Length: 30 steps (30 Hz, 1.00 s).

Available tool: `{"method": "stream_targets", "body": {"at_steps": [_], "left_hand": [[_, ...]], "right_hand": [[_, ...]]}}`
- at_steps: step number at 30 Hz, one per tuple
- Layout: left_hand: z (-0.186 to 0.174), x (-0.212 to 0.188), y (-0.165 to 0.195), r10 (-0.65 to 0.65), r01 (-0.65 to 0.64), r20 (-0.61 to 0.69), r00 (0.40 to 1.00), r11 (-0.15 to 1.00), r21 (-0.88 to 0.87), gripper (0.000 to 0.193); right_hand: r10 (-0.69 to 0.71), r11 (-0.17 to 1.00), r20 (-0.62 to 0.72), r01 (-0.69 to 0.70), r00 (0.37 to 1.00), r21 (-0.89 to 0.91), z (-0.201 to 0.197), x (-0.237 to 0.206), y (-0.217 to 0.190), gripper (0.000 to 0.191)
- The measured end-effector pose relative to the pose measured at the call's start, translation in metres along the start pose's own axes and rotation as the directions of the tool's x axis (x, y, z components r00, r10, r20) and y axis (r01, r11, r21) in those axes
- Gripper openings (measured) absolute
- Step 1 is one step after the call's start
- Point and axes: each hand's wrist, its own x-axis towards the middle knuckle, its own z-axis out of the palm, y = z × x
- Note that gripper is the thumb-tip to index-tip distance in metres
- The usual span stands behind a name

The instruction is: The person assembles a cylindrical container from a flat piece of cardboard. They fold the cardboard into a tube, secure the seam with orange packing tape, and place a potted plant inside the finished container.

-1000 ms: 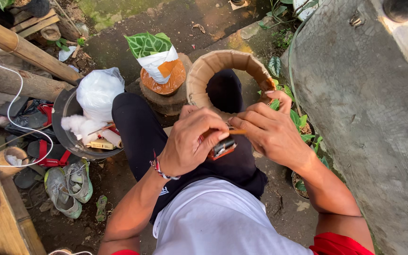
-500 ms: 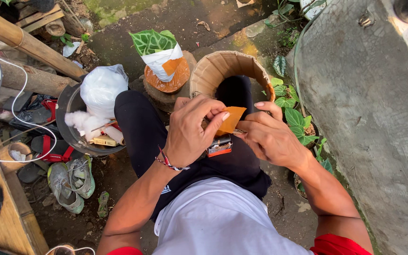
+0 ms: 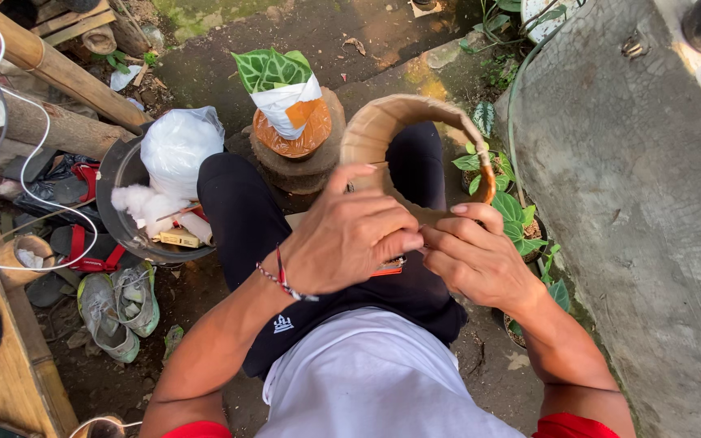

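Bamboo poles point(image 3: 50, 69) and white cord point(image 3: 10, 162) at 10 o'clock, worn shoes point(image 3: 115, 312) on the dirt at 8. Next right: black basin point(image 3: 115, 182) with a white plastic bag point(image 3: 176, 146), white stuffing and small tools, at 9–10. At 12, a leafy plant wrapped in white point(image 3: 281, 97) sits on an orange pot on a stone. Left hand point(image 3: 350, 239) and right hand point(image 3: 476, 259) are together at centre over the lap, both pinched on the near end of a curved tan fibre strip point(image 3: 411, 113). Strip loops up toward 12–1 and back down to the hands, so the loop looks formed; judging by the grip, the ends are not yet fixed. Small red-and-black tool point(image 3: 387, 266) peeks out under the left hand; kind unclear. Fingertips and the strip's join are hidden behind the left hand. Green seedlings point(image 3: 513, 207) at 2–3, grey concrete slab point(image 3: 634, 203) at 3, cut off by the frame.
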Motion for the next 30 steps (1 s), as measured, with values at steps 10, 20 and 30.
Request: {"method": "stream_targets", "body": {"at_steps": [10, 20, 30], "left_hand": [[-0.011, 0.011, -0.007, -0.197, 0.186, 0.532, 0.824, 0.980, 0.074, 0.060], [0.053, -0.073, 0.008, -0.406, 0.367, -0.222, 0.886, 0.909, -0.200, 0.066], [0.134, -0.105, -0.025, -0.333, 0.292, -0.396, 0.856, 0.943, -0.163, 0.070]], "right_hand": [[0.030, 0.998, -0.037, -0.028, 0.999, 0.062, 0.007, 0.005, -0.010, 0.030], [0.428, 0.897, -0.212, -0.442, 0.879, -0.023, 0.010, -0.005, -0.032, 0.058], [0.632, 0.763, -0.101, -0.640, 0.769, -0.093, 0.007, 0.015, -0.052, 0.051]]}}
